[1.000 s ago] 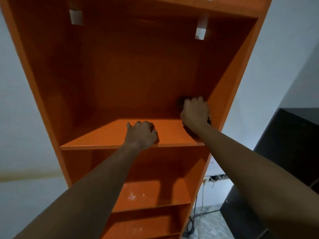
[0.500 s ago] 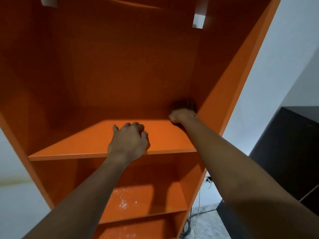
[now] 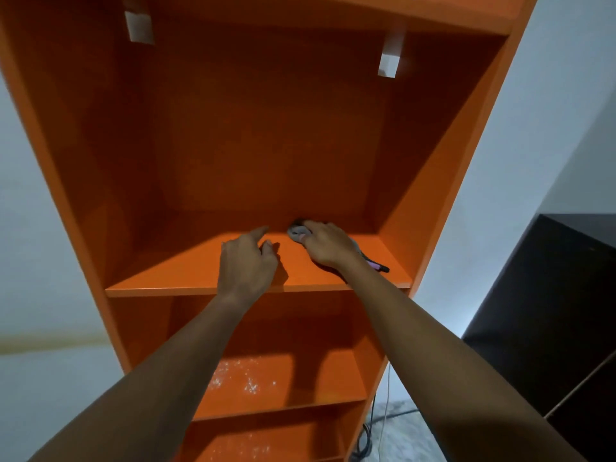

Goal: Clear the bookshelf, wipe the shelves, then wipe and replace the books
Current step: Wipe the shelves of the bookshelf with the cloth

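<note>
My right hand (image 3: 328, 245) presses a grey cloth (image 3: 296, 231) onto the shelf (image 3: 166, 278), toward the back, right of the middle. My fingers are curled together over the cloth with the thumb tucked against its bunched end. The cloth's long axis runs from 10 o'clock to 4 o'clock under my palm: the grey bunch pokes out past my fingertips at 10, and a thin tail with a purple and dark edge (image 3: 376, 265) trails out beside my wrist at 4. My left hand (image 3: 246, 265) rests at the shelf's front, just at 8 o'clock of the right one and apart from it, holding nothing; the forefinger is stretched toward 1 o'clock, the other fingers loosely bent. The bookshelf (image 3: 266, 128) is glossy orange with a dim back panel, and two white tabs (image 3: 388, 63) hang under the board above. The lower shelf (image 3: 300, 385) at 6 o'clock carries white specks (image 3: 250, 385). A pale wall (image 3: 533, 161) stands behind, a dark cabinet (image 3: 550, 311) at 3 o'clock, and cables (image 3: 363, 441) on the floor at 5
</note>
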A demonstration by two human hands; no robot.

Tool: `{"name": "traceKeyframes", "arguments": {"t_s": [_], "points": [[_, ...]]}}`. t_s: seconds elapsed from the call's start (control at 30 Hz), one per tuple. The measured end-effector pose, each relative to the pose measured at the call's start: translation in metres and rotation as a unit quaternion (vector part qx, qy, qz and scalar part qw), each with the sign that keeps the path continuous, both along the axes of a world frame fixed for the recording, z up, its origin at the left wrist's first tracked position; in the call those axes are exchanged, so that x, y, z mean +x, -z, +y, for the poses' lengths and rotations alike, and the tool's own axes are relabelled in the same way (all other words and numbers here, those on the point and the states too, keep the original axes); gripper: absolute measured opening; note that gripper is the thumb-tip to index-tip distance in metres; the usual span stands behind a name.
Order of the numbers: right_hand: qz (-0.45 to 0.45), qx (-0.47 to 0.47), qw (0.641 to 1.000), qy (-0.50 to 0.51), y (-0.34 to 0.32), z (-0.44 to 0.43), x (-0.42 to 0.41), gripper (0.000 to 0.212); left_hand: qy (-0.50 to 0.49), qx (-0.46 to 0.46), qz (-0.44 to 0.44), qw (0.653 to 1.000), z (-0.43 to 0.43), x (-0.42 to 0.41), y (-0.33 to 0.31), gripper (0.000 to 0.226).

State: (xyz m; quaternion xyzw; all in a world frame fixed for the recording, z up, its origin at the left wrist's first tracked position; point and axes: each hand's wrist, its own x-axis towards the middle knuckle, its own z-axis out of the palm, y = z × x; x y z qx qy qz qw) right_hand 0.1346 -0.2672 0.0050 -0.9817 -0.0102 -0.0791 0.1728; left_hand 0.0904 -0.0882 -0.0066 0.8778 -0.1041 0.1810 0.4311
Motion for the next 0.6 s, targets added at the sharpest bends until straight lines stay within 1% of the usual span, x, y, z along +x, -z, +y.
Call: {"name": "traceKeyframes", "arguments": {"t_s": [0.07, 0.1, 0.2, 0.27, 0.33, 0.43, 0.5, 0.53, 0.6], "points": [[0.029, 0.004, 0.998, -0.048, -0.004, 0.025, -0.002, 0.048, -0.033, 0.018, -0.013, 0.999, 0.021, -0.005, 0.004, 0.041], [0.034, 0.005, 0.997, -0.072, -0.005, 0.043, -0.004, 0.050, -0.047, 0.044, -0.019, 0.998, 0.037, -0.009, 0.007, 0.040], [0.026, 0.009, 0.990, -0.137, -0.006, 0.095, -0.003, 0.051, -0.067, 0.135, -0.034, 0.988, 0.078, -0.026, 0.020, 0.033], [0.027, 0.000, 0.985, -0.172, -0.008, 0.133, -0.004, 0.050, -0.086, 0.166, -0.049, 0.981, 0.110, -0.042, 0.029, 0.032], [0.022, 0.002, 0.979, -0.202, -0.009, 0.167, -0.006, 0.043, -0.100, 0.180, -0.059, 0.977, 0.138, -0.060, 0.037, 0.031], [0.003, 0.017, 0.972, -0.235, -0.005, 0.205, -0.015, 0.017, -0.083, 0.218, -0.063, 0.970, 0.170, -0.080, 0.049, 0.050], [-0.025, 0.010, 0.965, -0.262, 0.000, 0.222, -0.027, 0.012, -0.088, 0.225, -0.068, 0.968, 0.187, -0.093, 0.057, 0.053], [-0.041, 0.008, 0.962, -0.270, 0.002, 0.224, -0.031, 0.014, -0.098, 0.210, -0.067, 0.970, 0.191, -0.097, 0.058, 0.051], [-0.080, 0.005, 0.958, -0.276, 0.010, 0.223, -0.040, 0.028, -0.121, 0.168, -0.065, 0.976, 0.195, -0.101, 0.061, 0.045]]}}
